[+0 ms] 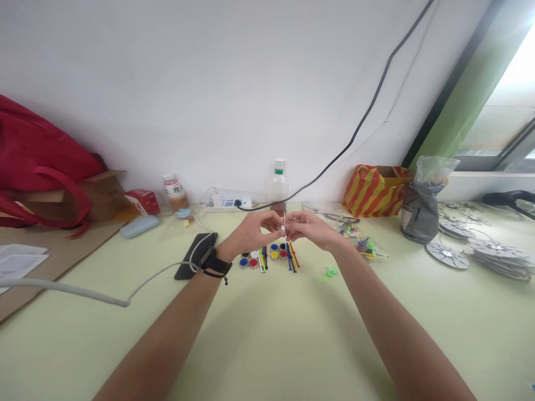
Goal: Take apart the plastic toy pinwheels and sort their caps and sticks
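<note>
My left hand (253,231) and my right hand (311,229) meet above the table, thumbs and fingers pinched close together. Between their fingertips is a thin white stick (285,218), upright, with a small pale piece at its lower part that is too small to make out. Both hands appear to grip it. Just below them on the table lie small round pots with coloured tops, among them a blue one (243,262), a yellow one (274,255) and a red one (283,254). Beside these are thin coloured plastic sticks (293,257), partly under my hands. A bright green plastic piece (330,272) lies near my right forearm.
A black phone (193,259) with a cable lies by my left wrist. Behind stand a clear bottle (280,186), a power strip (228,201) and a drink bottle (175,193). To the right are a striped bag (371,189), a grey bag (422,209) and stacked discs (501,256).
</note>
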A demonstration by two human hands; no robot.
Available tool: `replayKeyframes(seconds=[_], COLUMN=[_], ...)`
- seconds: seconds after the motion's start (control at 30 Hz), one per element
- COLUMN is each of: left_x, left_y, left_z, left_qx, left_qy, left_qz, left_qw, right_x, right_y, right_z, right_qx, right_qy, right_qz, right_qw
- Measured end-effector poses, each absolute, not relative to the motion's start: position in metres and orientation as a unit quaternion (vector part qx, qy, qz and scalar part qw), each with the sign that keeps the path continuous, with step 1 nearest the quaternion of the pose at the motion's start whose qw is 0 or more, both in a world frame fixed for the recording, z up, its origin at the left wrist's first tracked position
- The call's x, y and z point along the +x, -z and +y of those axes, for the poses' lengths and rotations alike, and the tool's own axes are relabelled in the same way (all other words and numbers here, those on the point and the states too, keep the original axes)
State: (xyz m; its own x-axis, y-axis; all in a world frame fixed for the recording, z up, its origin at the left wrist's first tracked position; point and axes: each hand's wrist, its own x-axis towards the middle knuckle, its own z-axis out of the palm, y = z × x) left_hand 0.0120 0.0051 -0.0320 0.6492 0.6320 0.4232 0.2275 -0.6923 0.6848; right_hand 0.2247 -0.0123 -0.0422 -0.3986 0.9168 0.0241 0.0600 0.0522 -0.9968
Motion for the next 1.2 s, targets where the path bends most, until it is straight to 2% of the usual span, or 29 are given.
replayKeyframes(seconds=[0.17, 0.3, 0.43, 0.5, 0.7, 0.83, 0.97, 1.07, 1.2], left_x=[0.013, 0.013, 0.014, 0.017, 0.026, 0.024, 0.021, 0.017, 0.006], left_y=[0.032, 0.038, 0.043, 0.047, 0.06, 0.062, 0.062, 0.06, 0.051], left_z=[0.005, 0.006, 0.005, 0.004, 0.0, 0.002, 0.007, 0.011, 0.016], left_qx=[0.857, 0.859, 0.873, 0.894, 0.906, 0.907, 0.914, 0.919, 0.917], left_qy=[-0.328, -0.298, -0.229, -0.167, -0.023, -0.004, -0.035, -0.071, -0.127], left_qz=[0.245, 0.254, 0.256, 0.243, 0.271, 0.278, 0.284, 0.281, 0.286], left_qw=[0.314, 0.329, 0.346, 0.338, 0.325, 0.315, 0.288, 0.267, 0.247], right_x=[0.221, 0.22, 0.228, 0.232, 0.247, 0.278, 0.302, 0.309, 0.313], right_y=[0.042, 0.046, 0.057, 0.064, 0.056, 0.037, 0.04, 0.047, 0.044], right_z=[-0.015, -0.018, -0.011, -0.006, -0.012, -0.017, -0.015, -0.014, -0.017], right_qx=[-0.38, -0.453, -0.582, -0.61, -0.62, -0.586, -0.601, -0.611, -0.573], right_qy=[-0.566, -0.478, -0.325, -0.283, -0.313, -0.324, -0.335, -0.341, -0.378], right_qz=[-0.638, -0.686, -0.726, -0.732, -0.719, -0.739, -0.707, -0.697, -0.726], right_qw=[0.357, 0.31, 0.17, 0.108, 0.014, -0.069, -0.165, -0.156, -0.039])
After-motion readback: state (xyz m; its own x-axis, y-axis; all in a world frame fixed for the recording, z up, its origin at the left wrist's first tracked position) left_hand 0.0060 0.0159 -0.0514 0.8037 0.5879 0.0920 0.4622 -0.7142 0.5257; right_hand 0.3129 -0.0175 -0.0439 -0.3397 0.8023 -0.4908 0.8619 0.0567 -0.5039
